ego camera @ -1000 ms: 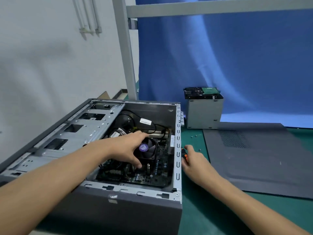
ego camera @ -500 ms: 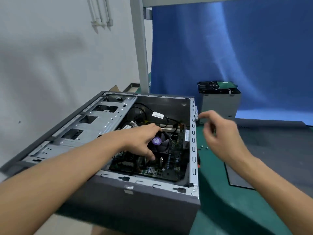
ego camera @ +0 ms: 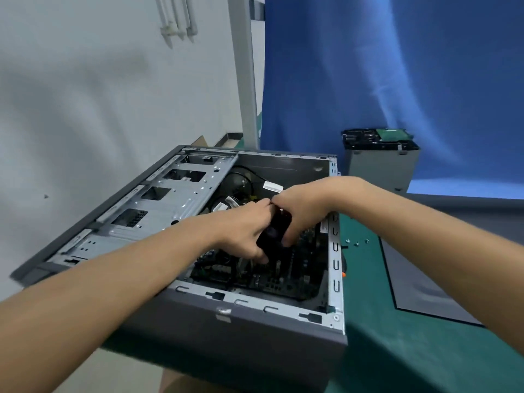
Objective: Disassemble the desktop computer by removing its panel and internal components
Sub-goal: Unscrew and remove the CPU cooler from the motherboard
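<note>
Dark grey computer case [ego camera: 255,336], silvery drive cage [ego camera: 170,205]; black cooler fan [ego camera: 276,231], perhaps purple-labelled; green mat [ego camera: 397,358]; blue backdrop [ego camera: 368,66] at one o'clock.

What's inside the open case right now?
Visible in the case: motherboard, metal drive cage, black cables at the back. The left hand and right hand grip the black CPU fan. What lies under the fan and hands is covered.

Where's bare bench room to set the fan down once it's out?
Green mat near you, bordered by the case and side panel; the panel's flat top too. Crowded: screws dot the strip between them; left hand and right hand hold the fan inside the case.
</note>
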